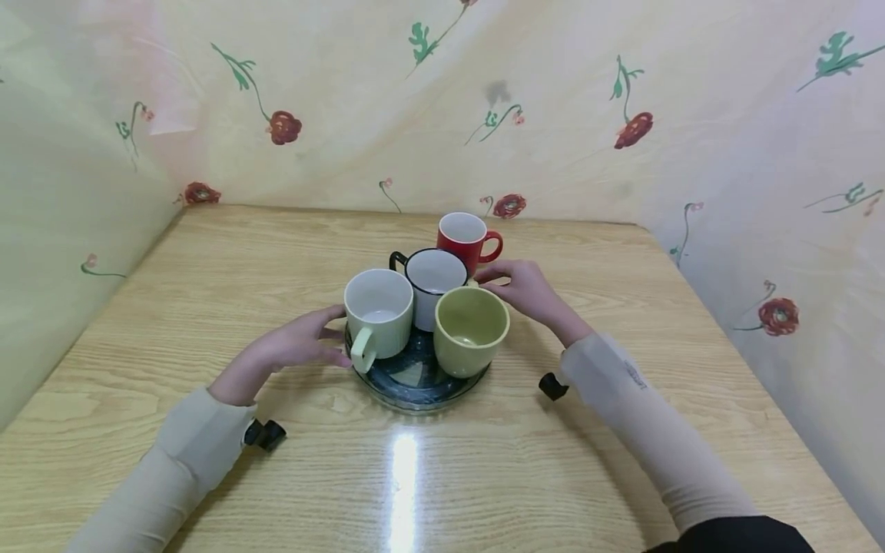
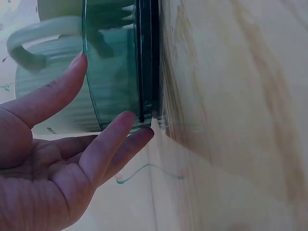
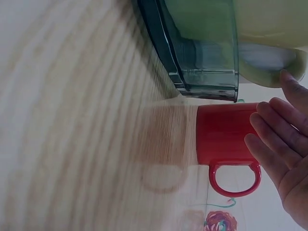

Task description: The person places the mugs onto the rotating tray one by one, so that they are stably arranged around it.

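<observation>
A round clear-walled tray [image 1: 415, 395] with a dark blue base holds three mugs: a pale green mug [image 1: 379, 315], a white mug with a black rim [image 1: 435, 273] and a yellow-green mug [image 1: 472, 330]. My left hand [image 1: 304, 338] is at the tray's left side. In the left wrist view its thumb [image 2: 62, 94] lies along the tray's rim, and its fingertips are right by the lower wall. Behind the yellow-green mug is my right hand [image 1: 522, 290], thumb at that mug's handle [image 3: 269, 79], other fingers extended in front of the red mug [image 3: 226, 134].
The red mug stands upright on the wooden table [image 1: 242, 276] just behind the tray, handle to the right. A flower-patterned cloth [image 1: 332, 100] hangs along the back and both sides of the table. Small black wrist devices [image 1: 264, 435] sit under both sleeves.
</observation>
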Available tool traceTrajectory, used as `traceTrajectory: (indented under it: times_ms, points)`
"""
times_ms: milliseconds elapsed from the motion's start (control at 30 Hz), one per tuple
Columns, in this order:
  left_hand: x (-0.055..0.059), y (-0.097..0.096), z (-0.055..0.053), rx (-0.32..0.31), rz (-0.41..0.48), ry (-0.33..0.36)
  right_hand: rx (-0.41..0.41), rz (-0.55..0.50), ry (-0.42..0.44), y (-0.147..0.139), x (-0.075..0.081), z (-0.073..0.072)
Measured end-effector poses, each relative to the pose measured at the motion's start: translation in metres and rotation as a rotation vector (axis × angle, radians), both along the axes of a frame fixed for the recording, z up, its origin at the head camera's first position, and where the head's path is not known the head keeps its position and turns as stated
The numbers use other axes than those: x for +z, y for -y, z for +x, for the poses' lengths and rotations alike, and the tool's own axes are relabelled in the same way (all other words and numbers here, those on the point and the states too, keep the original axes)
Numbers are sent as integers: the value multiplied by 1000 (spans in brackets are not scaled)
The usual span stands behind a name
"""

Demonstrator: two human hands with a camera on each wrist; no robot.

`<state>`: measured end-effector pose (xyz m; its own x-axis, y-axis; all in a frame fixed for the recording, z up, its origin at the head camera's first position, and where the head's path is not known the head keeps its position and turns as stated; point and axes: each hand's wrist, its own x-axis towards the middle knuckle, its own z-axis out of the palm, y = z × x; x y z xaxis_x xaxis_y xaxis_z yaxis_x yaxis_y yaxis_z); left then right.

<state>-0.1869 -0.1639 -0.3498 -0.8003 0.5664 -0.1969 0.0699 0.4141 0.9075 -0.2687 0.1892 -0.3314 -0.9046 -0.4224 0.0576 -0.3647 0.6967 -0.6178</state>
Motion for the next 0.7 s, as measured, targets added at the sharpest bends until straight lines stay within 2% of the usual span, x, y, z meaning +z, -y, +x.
traceTrajectory:
  times_ms: [300,367,433,567,633,700]
  points:
    - [1,-1,4,6,-17,-13,-1,26,29,5,2,-10]
    - [-1,0,5,3,-17,-21,-2,39,-1,4,3,-12]
    - [-3,0,5,-2,-11,-33,-15,45,-68,1,2,-14]
    - [-5,0,6,5,-6,-36,-116,-4,-215,-7,1,-18]
    - [-6,0,7,12,-8,-33,-183,-57,-236,-12,0,-20]
    - [-7,0,8,19,-10,-31,-245,-100,-218,-17,-1,-23]
